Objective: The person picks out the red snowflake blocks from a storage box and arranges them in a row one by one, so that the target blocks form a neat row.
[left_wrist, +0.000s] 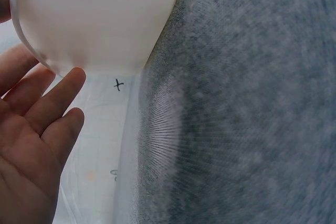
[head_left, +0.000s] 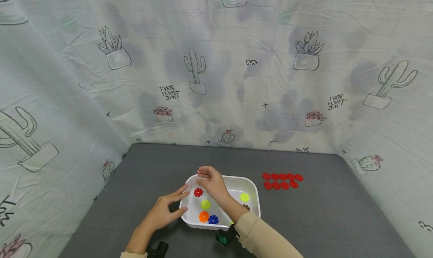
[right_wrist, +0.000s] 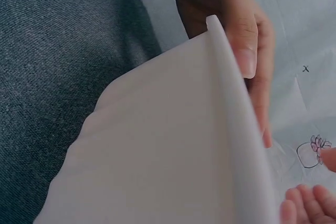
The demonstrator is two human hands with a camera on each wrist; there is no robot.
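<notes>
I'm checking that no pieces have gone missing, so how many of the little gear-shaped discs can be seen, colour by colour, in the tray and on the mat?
Red: 11 (1 in the white tray, at; 10 in two rows on the grey mat, around)
Yellow-green: 2
Orange: 1
Blue: 1
Brown: 1, partly hidden by the right forearm
Total: 16 visible; more may lie under the arm.
</notes>
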